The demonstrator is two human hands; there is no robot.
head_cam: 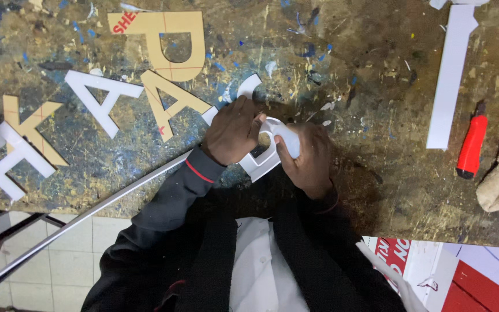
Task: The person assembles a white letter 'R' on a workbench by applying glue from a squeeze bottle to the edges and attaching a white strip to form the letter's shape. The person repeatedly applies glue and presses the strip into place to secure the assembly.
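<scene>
Left hand (pixel 233 132) and right hand (pixel 309 157) both gripping a white cut-out letter (pixel 272 147), pressing it onto the paint-stained desk (pixel 365 86), red utility knife (pixel 472 145) lying right

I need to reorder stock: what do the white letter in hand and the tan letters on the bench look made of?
White letter: probably plastic or foam board, smooth matte faces, clean cut edges. Tan letters: look like cardboard or thin fibreboard templates, dull brown, with red lines drawn across them.
</scene>
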